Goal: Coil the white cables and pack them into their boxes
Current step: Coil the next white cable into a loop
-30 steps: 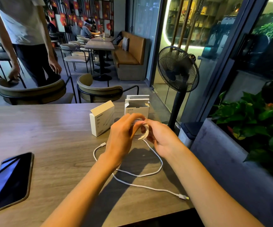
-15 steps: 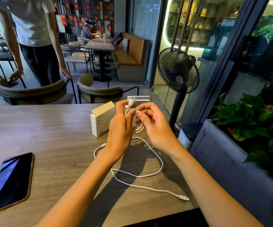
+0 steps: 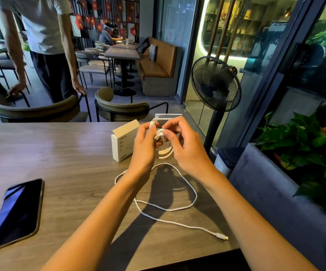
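Both hands are raised above the wooden table [image 3: 60,153], holding a coiled white cable [image 3: 165,151] between them. My left hand [image 3: 143,151] pinches the coil's connector end at the top. My right hand [image 3: 183,147] grips the loops from the right side. A second white cable [image 3: 177,208] lies loose on the table below my hands, its plug toward the near right edge. Two small white boxes stand behind: one white box [image 3: 123,143] left of my hands, and an open white box [image 3: 168,117] mostly hidden behind my fingers.
A dark phone [image 3: 17,212] lies face up at the near left. Two chairs [image 3: 119,108] stand beyond the table's far edge, where a person [image 3: 44,45] stands with hands on one. A standing fan [image 3: 215,85] and plants [image 3: 305,149] are to the right.
My hands have risen from near the table and brought the cable into a tighter multi-loop coil. The person behind has stepped right and taken hold of the chair back.
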Available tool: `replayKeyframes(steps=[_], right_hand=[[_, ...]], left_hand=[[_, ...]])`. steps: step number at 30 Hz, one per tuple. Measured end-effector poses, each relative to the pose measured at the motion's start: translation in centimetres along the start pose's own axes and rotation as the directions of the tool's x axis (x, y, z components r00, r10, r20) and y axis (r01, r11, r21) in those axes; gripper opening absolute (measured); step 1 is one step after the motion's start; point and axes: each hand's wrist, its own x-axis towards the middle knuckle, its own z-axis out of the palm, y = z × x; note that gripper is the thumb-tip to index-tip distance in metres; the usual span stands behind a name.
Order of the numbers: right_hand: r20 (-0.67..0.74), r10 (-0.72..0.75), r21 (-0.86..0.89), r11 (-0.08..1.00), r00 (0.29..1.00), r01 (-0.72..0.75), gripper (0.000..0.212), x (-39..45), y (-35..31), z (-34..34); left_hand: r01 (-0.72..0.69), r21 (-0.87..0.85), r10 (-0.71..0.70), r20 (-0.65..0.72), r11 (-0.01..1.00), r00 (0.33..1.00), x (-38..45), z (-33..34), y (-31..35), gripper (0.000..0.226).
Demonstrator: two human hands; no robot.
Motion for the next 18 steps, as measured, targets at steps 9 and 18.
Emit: replayKeyframes(steps=[9,18], right_hand=[[0.028,-0.075,-0.151,0.985,0.997,0.078,0.008,0.2,0.3,-0.2],[-0.032,-0.158,-0.338,0.931,0.987,0.138,0.006,0.0,0.2,0.4]], left_hand=[[0.322,-0.077,-0.312,0.124,0.944,0.942,0.2,-0.7,1.5,0.022],[0.463,-0.204,-0.439,0.154,0.863,0.885,-0.1,-0.8,1.4,0.046]])
